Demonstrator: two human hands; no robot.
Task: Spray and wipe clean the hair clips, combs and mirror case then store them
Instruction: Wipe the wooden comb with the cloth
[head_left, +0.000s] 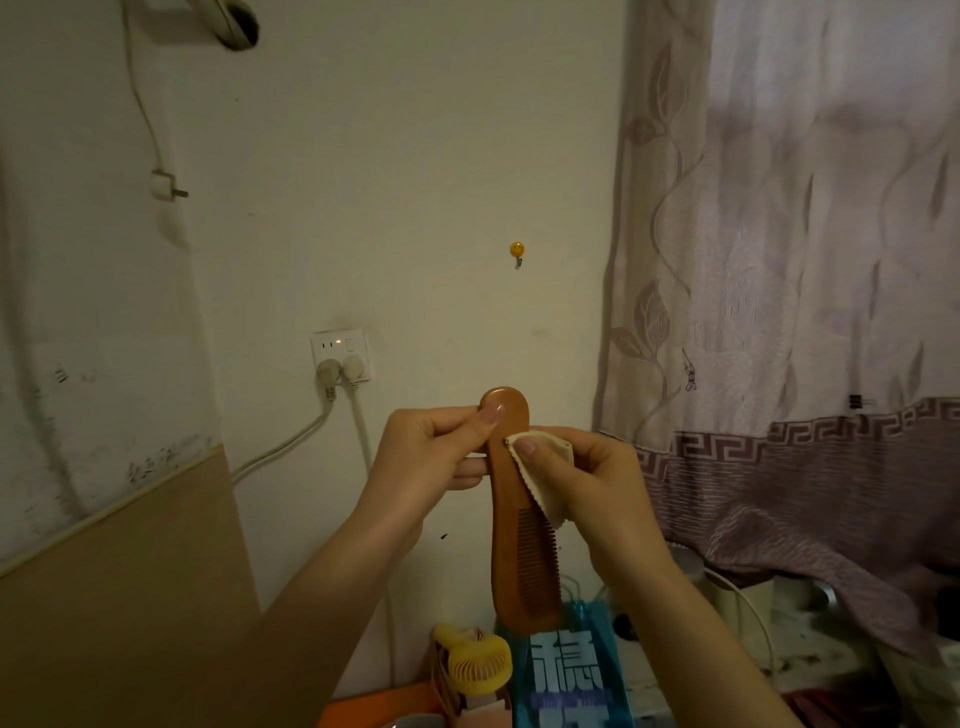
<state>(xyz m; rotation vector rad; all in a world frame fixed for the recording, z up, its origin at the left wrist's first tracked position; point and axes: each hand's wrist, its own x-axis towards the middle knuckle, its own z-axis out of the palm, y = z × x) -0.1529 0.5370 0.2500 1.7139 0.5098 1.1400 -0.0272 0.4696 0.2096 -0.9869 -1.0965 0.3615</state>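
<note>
We count the things around the comb.
We see one comb (524, 519), held up by two hands, left (431, 457) and right (582, 483); one cloth (540, 452) on the comb; one fan (478, 665) below it; one blue bag (569, 670) below it; one socket (342, 354) up-left with two plugs; one hook (517, 250) above; one curtain (789, 312) to its right.

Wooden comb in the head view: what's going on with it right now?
A person holds the wooden comb up in front of the wall. The left hand pinches it near its rounded handle end, while the right hand presses a small cream cloth against its spine. The teeth point to the right. A yellow handheld fan lies below.
</note>
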